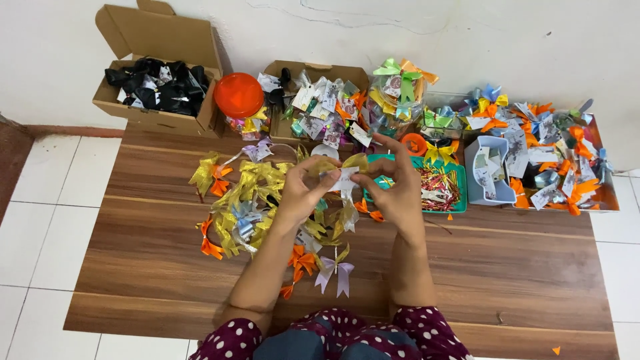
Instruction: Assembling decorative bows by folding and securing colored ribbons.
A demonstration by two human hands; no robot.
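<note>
Head view: a gold ribbon bow with a small white paper tag (341,171) is held above the middle of a low wood-grain table (507,267), pinched between both hands. The left hand (303,190) is closed on the bow's left side with thumb and fingers; the right hand (393,180) is pinched on its right side, the other fingers fanned upward.

The near half of the table and its right front area are largely bare, so open room is seen there. Just below the hands a loose heap of gold, orange and silver ribbon bows (253,207) is spread, and a lilac ribbon bow (335,272) lies apart near the front.

The far edge is crowded: an open cardboard box of black bows (157,83), an orange round lid (239,95), a cardboard box of tagged bows (320,107), a green shallow tray of red strips (440,190), and a grey plastic bin (488,172).
</note>
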